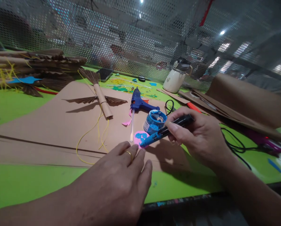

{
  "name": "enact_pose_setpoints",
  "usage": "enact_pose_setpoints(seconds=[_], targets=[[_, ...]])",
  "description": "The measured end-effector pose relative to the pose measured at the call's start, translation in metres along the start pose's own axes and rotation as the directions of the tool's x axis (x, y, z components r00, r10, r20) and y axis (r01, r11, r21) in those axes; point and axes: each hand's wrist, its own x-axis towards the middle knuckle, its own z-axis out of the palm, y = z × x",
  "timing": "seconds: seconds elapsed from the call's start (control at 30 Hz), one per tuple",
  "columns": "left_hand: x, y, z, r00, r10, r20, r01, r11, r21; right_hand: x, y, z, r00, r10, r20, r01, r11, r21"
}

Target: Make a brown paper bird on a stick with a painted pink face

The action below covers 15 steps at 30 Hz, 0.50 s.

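Your right hand (198, 135) grips a pen (162, 132), its blue tip at the paper (141, 137). Your left hand (122, 175) lies open, the paper by its fingertips at one o'clock. From the paper, the jar (152, 128) stands at one o'clock.

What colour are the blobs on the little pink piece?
Blue: the blobs on the pink piece show best in the head view.

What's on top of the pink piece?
Blue marks on the pink piece, with the right hand holding a black-and-blue pen over it. Left hand fingertips are at its near edge; whatever hand and pen cover can't be seen.
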Motion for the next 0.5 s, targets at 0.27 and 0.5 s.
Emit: enact_pose_setpoints(seconds=[0.27, 0.5], targets=[[0.0006, 0.0000, -0.0008, 0.999, 0.033, 0.022, -0.033, 0.999, 0.032, -0.0008, 0.0054, 0.0000, 0.999, -0.026, -0.042, 0.026, 1.000, 0.002], [0.0020, 0.0041, -0.0033, 0.998, -0.030, 0.050, 0.028, 0.999, 0.033, 0.0005, 0.0028, 0.0010, 1.000, -0.014, 0.001, 0.014, 1.000, 0.005]])
